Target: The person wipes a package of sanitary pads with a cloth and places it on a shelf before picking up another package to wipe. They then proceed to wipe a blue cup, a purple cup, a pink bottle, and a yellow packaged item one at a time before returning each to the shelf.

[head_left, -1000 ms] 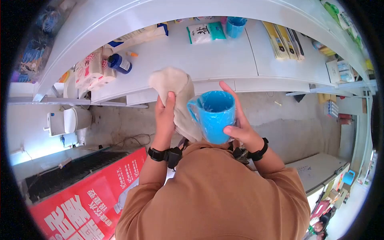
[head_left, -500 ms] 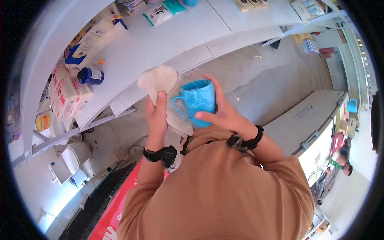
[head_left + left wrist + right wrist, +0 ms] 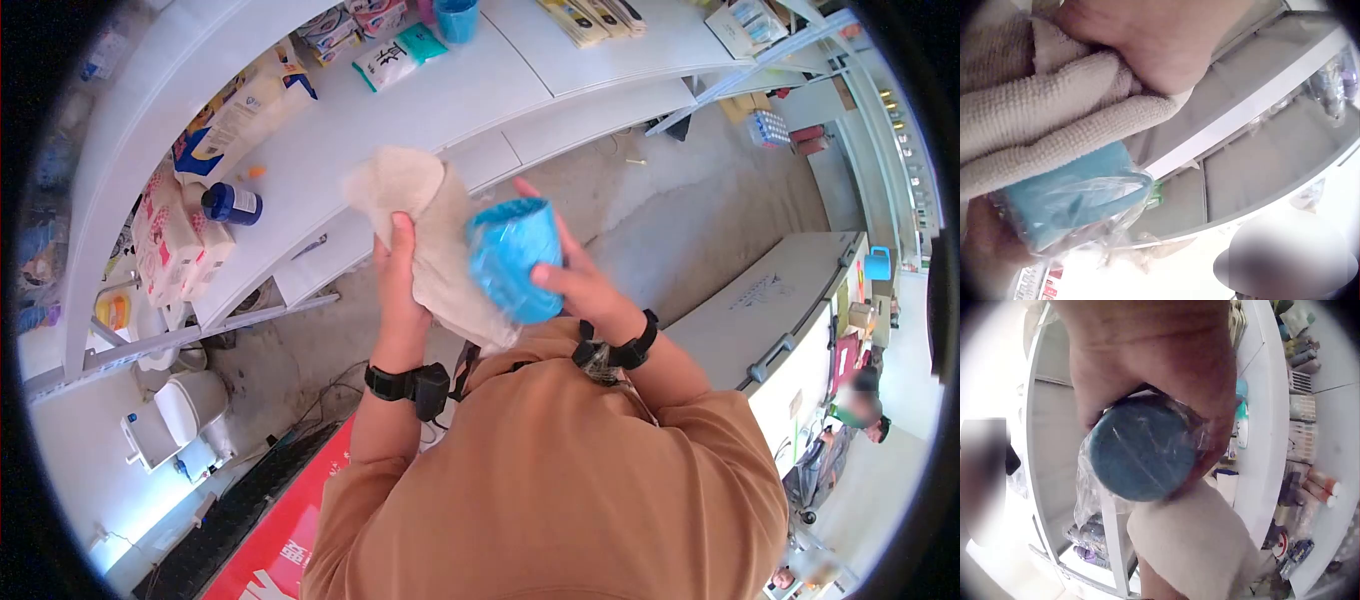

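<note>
In the head view my left hand [image 3: 401,285] grips a beige cloth [image 3: 440,270], thumb laid over it. Just right of the cloth, my right hand [image 3: 585,285] holds a blue mug [image 3: 520,262] in clear plastic wrap, thumb on the near side and fingers behind. The left wrist view shows the ribbed cloth [image 3: 1054,119] folded under the left hand [image 3: 1147,44], with the wrapped mug [image 3: 1072,194] beyond it. In the right wrist view the mug's round base [image 3: 1141,450] faces the camera inside the right hand [image 3: 1154,356], and the cloth [image 3: 1191,537] lies close beside it.
A white shelf [image 3: 400,130] ahead carries a blue bottle [image 3: 232,204], tissue packs [image 3: 168,235], a white and green bag [image 3: 400,57] and another blue cup [image 3: 456,20]. A grey chest lid [image 3: 765,295] stands at right, a toilet [image 3: 190,405] at lower left.
The view has swung round over the second. The mug has tilted and turned, so its handle no longer shows in the head view. The cloth hangs more spread beside it; both hands keep their hold.
</note>
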The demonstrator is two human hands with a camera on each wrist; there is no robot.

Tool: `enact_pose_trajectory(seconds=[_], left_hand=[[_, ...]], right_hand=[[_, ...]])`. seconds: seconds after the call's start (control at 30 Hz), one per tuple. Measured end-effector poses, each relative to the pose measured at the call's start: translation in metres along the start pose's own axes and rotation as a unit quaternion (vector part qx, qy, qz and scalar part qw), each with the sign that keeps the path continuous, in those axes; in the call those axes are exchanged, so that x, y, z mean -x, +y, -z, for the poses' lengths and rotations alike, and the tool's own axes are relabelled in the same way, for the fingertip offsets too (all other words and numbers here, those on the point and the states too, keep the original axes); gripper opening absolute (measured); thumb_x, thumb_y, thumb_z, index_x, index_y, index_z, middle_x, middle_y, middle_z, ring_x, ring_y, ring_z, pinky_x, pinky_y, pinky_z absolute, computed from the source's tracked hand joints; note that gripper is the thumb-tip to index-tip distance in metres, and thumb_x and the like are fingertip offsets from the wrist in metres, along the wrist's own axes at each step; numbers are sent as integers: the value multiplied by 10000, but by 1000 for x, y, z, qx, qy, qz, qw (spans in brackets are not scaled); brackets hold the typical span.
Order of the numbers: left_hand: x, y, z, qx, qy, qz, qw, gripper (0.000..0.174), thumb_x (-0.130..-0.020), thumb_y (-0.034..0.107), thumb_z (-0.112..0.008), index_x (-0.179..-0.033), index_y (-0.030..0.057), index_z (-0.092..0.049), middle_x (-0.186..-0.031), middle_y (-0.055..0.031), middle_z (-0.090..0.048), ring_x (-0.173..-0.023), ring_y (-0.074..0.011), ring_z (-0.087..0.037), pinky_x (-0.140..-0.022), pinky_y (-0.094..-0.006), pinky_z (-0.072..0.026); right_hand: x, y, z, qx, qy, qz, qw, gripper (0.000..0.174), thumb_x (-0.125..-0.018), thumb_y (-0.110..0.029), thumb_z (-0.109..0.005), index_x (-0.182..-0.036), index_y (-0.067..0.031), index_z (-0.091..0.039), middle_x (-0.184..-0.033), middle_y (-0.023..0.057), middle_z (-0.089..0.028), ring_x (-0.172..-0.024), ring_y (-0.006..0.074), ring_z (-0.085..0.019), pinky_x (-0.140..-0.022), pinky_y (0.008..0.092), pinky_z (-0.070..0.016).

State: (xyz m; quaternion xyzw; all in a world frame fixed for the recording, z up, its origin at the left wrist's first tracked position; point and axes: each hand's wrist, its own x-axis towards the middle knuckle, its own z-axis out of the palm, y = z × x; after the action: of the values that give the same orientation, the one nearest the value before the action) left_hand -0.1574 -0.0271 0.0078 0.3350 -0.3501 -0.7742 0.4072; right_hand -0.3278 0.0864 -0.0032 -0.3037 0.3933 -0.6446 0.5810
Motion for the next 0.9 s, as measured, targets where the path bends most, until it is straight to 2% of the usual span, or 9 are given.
enact_pose_trajectory(seconds=[0.07, 0.1, 0.3, 0.37, 0.47, 0.57, 0.73, 0.83, 0.9], left_hand=[[-5, -7, -3, -14, 14, -28, 999, 554, -978, 380, -546, -1384, 32, -403, -1278, -110, -564, -1126, -200, -578, -920, -352, -493], [-5, -13, -8, -16, 18, -35, 999, 554, -978, 380, -546, -1384, 32, -403, -1278, -110, -564, -1126, -200, -578, -920, -352, -493], [-14, -51, -60, -44, -1, 57, 997, 478, -987, 341, -539, -1343, 29, -467, -1238, -103, -591, -1088, -183, -594, -901, -335, -498], [-26, -79, -70, -104, -26, 86, 990, 480, -978, 355, -554, -1328, 34, -488, -1209, -98, -604, -1065, -171, -599, -884, -331, -502], [-47, -95, -113, 20, 29, 41, 999, 498, -970, 373, -566, -1333, 42, -486, -1200, -86, -606, -1035, -163, -602, -866, -326, -505], [-60, -105, -151, 59, 39, 30, 997, 503, -969, 377, -566, -1338, 46, -482, -1193, -84, -607, -1014, -162, -608, -860, -326, -506], [-61, -148, -183, 58, 88, 57, 993, 507, -970, 377, -562, -1337, 38, -477, -1183, -92, -610, -1011, -170, -617, -860, -323, -508], [-47, -143, -190, 62, 66, 72, 993, 515, -970, 389, -558, -1334, 34, -475, -1186, -88, -609, -1012, -170, -619, -848, -315, -511], [-43, -142, -185, 54, 84, 25, 995, 526, -971, 400, -550, -1337, 32, -469, -1190, -94, -608, -1010, -173, -622, -846, -318, -515]], right_hand=[[1, -3, 10, 140, -39, 26, 989, 992, -804, -338, -741, -1537, -84, -123, -1419, 116, -357, -1305, 238, -383, -1096, 384, -306], [0, -6, 15, 138, -46, 28, 989, 992, -804, -338, -741, -1537, -84, -123, -1419, 116, -357, -1305, 238, -383, -1096, 384, -306], [-16, -31, 77, 40, 31, 76, 996, 1005, -790, -334, -757, -1532, -71, -133, -1407, 120, -377, -1309, 245, -381, -1102, 392, -302], [-22, -50, 101, -79, 42, 32, 995, 988, -799, -339, -757, -1524, -49, -153, -1480, 137, -321, -1349, 244, -344, -1121, 394, -276], [-30, -64, 149, 71, -55, 37, 995, 968, -812, -333, -750, -1518, -21, -165, -1551, 142, -235, -1392, 231, -292, -1139, 386, -245], [-30, -104, 179, 91, -139, -5, 986, 961, -819, -314, -747, -1515, 1, -163, -1590, 142, -143, -1420, 221, -245, -1151, 375, -217], [-48, -130, 236, 40, -131, -76, 988, 912, -887, -424, -649, -1521, 0, -148, -1479, 113, -352, -1334, 199, -366, -1109, 361, -286], [-48, -123, 247, 2, -152, -91, 984, 905, -888, -390, -663, -1521, -10, -140, -1451, 117, -376, -1320, 207, -380, -1108, 369, -291], [-48, -128, 239, 9, -146, -95, 985, 900, -879, -355, -681, -1518, -16, -146, -1442, 123, -380, -1316, 219, -384, -1106, 373, -294]])
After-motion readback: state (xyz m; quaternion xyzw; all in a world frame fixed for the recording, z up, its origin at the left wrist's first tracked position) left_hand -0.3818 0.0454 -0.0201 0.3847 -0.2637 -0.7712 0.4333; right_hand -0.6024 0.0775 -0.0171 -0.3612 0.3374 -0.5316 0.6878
